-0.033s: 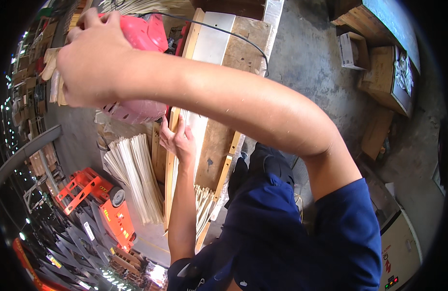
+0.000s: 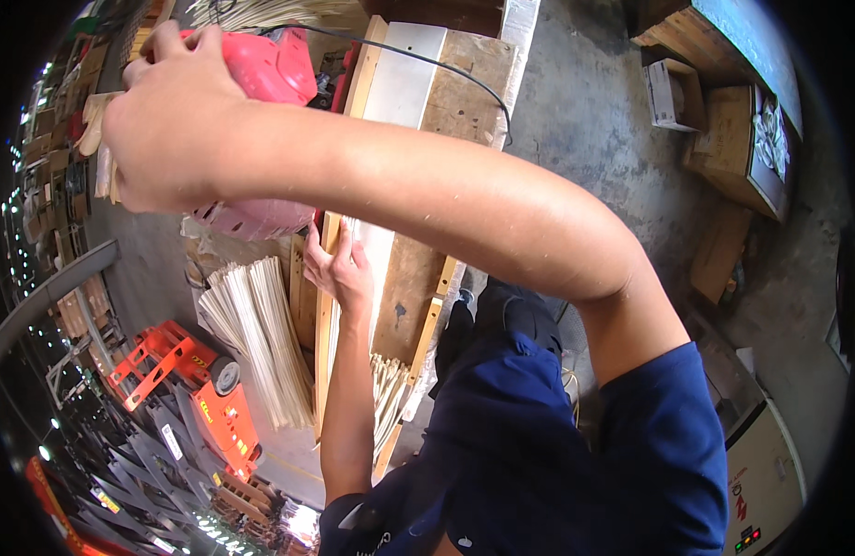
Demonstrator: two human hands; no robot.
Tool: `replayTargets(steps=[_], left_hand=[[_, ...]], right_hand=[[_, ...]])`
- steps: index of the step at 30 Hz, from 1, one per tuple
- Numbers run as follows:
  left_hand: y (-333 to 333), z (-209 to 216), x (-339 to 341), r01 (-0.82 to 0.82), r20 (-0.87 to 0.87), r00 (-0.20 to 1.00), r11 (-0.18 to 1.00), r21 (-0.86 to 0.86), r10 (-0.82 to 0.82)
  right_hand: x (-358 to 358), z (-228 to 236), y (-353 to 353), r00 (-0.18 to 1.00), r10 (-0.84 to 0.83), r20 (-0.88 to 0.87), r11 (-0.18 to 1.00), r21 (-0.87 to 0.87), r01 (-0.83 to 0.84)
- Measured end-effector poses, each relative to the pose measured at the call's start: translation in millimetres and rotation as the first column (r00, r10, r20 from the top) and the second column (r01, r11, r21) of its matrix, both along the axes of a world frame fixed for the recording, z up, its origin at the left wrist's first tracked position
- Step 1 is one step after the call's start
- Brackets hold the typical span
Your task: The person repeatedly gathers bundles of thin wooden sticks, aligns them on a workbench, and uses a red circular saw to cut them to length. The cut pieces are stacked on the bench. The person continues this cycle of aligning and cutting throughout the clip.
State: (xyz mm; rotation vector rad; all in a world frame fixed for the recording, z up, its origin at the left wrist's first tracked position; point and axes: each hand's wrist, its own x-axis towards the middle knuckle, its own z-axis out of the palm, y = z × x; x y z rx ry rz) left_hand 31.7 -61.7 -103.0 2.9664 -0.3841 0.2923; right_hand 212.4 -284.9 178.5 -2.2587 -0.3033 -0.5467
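Across the upper left reaches my right arm. My right hand (image 2: 173,120) is closed round the top of a red power saw (image 2: 268,67), whose handle the hand hides. Below my wrist shows the saw's pinkish see-through guard (image 2: 261,215); its blade is out of sight. My left hand (image 2: 339,271) lies just right of the guard, its fingers curled on a narrow bunch of thin wooden sticks (image 2: 329,343) along the bench's wooden rail. Forearm and fingers partly cover these sticks.
A long bench (image 2: 404,287) with a white strip runs beneath my arm, with a black cable (image 2: 446,67) over it. More pale sticks (image 2: 261,343) stand bundled at its left, near an orange lift machine (image 2: 219,408). Cardboard boxes (image 2: 673,95) sit at the right.
My right hand and the red saw have moved slightly down and to the left. My left hand stays in place.
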Motion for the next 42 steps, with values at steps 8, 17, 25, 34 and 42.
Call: replayTargets(steps=[8, 17, 25, 34, 42], left_hand=[[-1.5, 0.3, 1.2, -0.001, -0.023, 1.000, 1.000, -0.008, 0.001], [-0.7, -1.5, 2.2, -0.013, -0.031, 0.999, 1.000, 0.001, 0.013], [-3.4, 2.5, 1.3, -0.039, -0.047, 0.998, 0.999, -0.030, 0.037], [-5.4, 26.6, 11.2, -0.193, -0.299, 0.947, 0.950, -0.247, 0.115], [30.2, 55.6, -42.3, -0.212, -0.269, 0.947, 0.972, -0.105, 0.177]], right_hand=[[-0.8, 0.3, -3.3, 1.000, 0.021, 0.005, 1.000, -0.005, -0.021], [-2.2, 5.3, -8.0, 0.998, 0.035, -0.050, 0.998, -0.056, -0.038], [0.5, -0.8, -4.1, 1.000, 0.015, -0.002, 1.000, 0.009, -0.015], [-2.7, 3.3, -7.6, 1.000, -0.021, -0.017, 0.998, -0.055, 0.020], [1.8, 1.5, -6.9, 0.998, -0.048, -0.051, 0.995, -0.095, 0.043]])
